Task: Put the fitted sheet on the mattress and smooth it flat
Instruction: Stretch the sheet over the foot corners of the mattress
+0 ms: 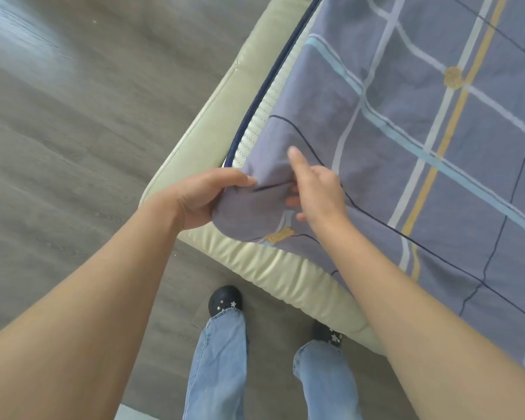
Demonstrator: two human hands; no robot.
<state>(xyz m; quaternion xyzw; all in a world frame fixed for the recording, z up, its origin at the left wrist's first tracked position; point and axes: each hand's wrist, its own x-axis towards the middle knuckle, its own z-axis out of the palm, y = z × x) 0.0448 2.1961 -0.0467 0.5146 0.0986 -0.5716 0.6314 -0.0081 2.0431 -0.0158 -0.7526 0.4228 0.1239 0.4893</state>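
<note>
The fitted sheet (422, 131) is grey-blue with white, light blue, yellow and dark lines. It covers the mattress (262, 110), whose white quilted side with dark blue piping shows along the left edge. At the near corner my left hand (205, 197) grips a bunched fold of the sheet from the left. My right hand (314, 187) pinches the same fold from the right, index finger stretched out over the cloth. The corner of the mattress itself is hidden under the fabric.
A pale cream padded bed frame (212, 128) runs around the mattress corner. Grey wood-look floor (73, 131) lies to the left. My legs in blue jeans and dark shoes (225, 300) stand close to the frame's near edge.
</note>
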